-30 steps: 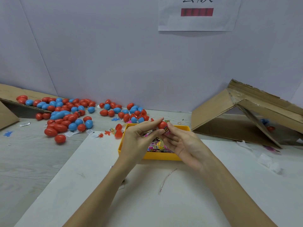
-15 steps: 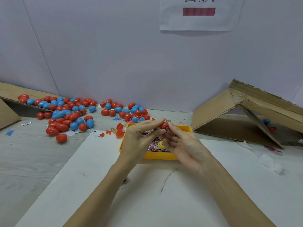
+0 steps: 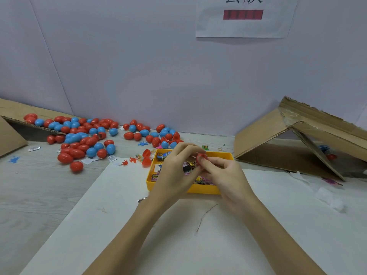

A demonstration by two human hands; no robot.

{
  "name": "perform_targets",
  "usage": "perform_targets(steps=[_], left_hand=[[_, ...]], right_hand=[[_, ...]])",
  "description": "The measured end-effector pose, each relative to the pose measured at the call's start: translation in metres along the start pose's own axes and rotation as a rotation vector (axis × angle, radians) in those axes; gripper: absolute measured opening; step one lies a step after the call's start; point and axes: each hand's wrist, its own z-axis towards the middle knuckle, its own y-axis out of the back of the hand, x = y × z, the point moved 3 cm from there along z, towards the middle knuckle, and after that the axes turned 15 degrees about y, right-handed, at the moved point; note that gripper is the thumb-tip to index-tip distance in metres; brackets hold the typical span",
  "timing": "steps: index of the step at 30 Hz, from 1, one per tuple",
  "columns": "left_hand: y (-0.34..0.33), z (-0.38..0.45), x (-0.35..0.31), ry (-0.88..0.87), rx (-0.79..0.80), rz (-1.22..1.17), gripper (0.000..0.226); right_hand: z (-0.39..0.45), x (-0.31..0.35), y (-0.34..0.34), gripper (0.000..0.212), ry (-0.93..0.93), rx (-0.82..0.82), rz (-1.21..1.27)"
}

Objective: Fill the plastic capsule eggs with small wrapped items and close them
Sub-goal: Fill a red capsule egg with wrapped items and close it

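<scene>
Cut-off characters on wall sheet (image 3: 245,18), unreadable

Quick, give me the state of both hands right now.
Left hand: fingers curled, pinching a wrapped item against the red capsule egg.
Right hand: gripping the red capsule egg.

Pale lilac wall (image 3: 139,66) with paper notice (image 3: 244,18) behind grey wood-grain tabletop (image 3: 29,191).

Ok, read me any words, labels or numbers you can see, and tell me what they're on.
Wall sheet: large dark characters, cut off at the top edge, unreadable.
Red bar on that sheet: blurred, unreadable.
Wrappers in the yellow tray: printed, too small to read.
Green label behind the tray: too small.
</scene>
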Motion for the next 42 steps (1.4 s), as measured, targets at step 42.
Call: perform_targets(steps=[42], left_hand=[[0.002, 0.001, 0.017, 0.487, 0.183, -0.518, 0.034]], right_hand=[[0.010, -0.001, 0.008, 0.018, 0.161, 0.018, -0.112]])
